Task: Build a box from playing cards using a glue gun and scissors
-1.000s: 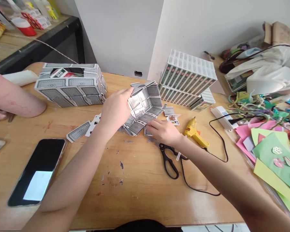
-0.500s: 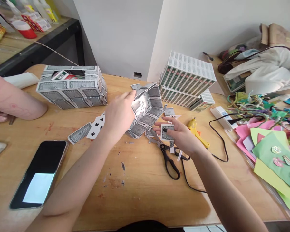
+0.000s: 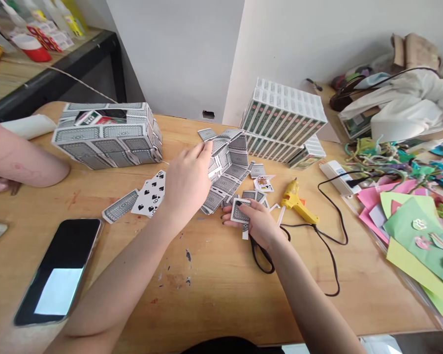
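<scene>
My left hand (image 3: 188, 179) grips the left side of an open box made of joined playing cards (image 3: 227, 183), its fingers partly hidden behind the wall. The box is tilted, its inside facing right. In my right hand (image 3: 260, 220), a short grey-backed playing card (image 3: 239, 211) is pinched under the thumb, just in front of the box's lower right edge. Under that hand lie the black-handled scissors (image 3: 261, 260), their blades hidden. Loose cards (image 3: 257, 196) lie right beyond my fingers. A yellow glue gun (image 3: 298, 202) rests to the right of them.
A finished-looking card-covered box (image 3: 107, 140) stands back left, near another person's arm (image 3: 25, 152). Stacked card packs (image 3: 284, 118) stand at the back. A phone (image 3: 59, 270) lies front left; a six of spades (image 3: 151, 194) is near it. Glue-gun cable (image 3: 334, 270) and coloured paper (image 3: 409, 231) are right.
My right hand has moved left and slightly nearer me with the card, uncovering loose cards and covering more of the scissors. My left hand still holds the card box, which has shifted slightly.
</scene>
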A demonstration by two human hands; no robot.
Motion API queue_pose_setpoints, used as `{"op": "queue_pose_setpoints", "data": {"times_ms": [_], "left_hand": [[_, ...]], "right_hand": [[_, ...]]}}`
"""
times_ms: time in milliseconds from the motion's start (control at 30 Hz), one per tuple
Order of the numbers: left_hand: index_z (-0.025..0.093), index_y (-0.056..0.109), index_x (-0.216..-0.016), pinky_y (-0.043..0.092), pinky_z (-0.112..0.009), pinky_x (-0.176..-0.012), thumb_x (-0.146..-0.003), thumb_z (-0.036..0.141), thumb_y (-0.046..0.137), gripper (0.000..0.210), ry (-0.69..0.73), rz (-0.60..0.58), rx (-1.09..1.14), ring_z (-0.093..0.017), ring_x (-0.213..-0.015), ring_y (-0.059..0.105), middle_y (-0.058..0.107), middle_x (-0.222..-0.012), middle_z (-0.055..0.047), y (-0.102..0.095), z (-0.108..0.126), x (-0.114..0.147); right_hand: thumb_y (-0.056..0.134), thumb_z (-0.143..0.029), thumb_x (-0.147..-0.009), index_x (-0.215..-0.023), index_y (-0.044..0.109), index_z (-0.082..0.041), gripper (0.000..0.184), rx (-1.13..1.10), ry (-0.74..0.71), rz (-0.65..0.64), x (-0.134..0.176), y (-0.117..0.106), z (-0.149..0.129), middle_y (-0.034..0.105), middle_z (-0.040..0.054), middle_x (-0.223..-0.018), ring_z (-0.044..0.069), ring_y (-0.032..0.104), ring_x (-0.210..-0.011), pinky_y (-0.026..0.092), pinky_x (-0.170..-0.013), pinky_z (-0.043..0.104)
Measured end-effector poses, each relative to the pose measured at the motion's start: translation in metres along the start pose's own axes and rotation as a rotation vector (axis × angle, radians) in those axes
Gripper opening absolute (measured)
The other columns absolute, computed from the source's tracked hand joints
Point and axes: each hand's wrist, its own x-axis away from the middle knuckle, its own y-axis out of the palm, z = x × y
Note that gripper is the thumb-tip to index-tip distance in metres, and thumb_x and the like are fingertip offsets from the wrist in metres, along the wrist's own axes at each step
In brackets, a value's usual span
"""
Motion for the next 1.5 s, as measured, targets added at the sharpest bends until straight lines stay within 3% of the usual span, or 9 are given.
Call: {"op": "queue_pose_setpoints", "data": {"times_ms": [467,1033,1500], "left_hand": [[0.013,0.042,-0.130,0.046,-0.037,-0.084,-0.077,0.000,0.038,0.054,0.003,-0.005,-0.039,-0.025,-0.103,0.054,0.056,-0.124,-0.010,-0.001,0.004,0.001],[0.015,0.040,-0.131,0.045,-0.038,-0.085,-0.079,0.000,0.038,0.054,-0.012,-0.012,0.011,-0.026,-0.105,0.053,0.055,-0.125,-0.010,0.000,0.003,0.001],[0.016,0.041,-0.131,0.045,-0.037,-0.086,-0.079,0.000,0.037,0.055,-0.008,0.003,-0.002,-0.024,-0.105,0.054,0.056,-0.125,-0.009,0.001,0.002,0.001]], "right_hand": [[0.052,-0.016,-0.078,-0.081,0.049,-0.020,0.006,-0.004,-0.020,0.024,-0.004,0.016,0.006,0.066,0.0003,-0.065,0.017,0.068,-0.069,0.058,-0.064,0.032],[0.048,-0.013,-0.078,-0.088,0.048,-0.018,0.010,-0.009,-0.036,0.063,0.001,0.015,0.004,0.067,0.0013,-0.067,0.017,0.067,-0.058,0.058,-0.060,0.034],[0.052,-0.017,-0.075,-0.080,0.048,-0.020,0.008,-0.046,-0.071,0.068,-0.003,0.015,0.011,0.067,0.0012,-0.066,0.019,0.068,-0.068,0.058,-0.059,0.032]]}}
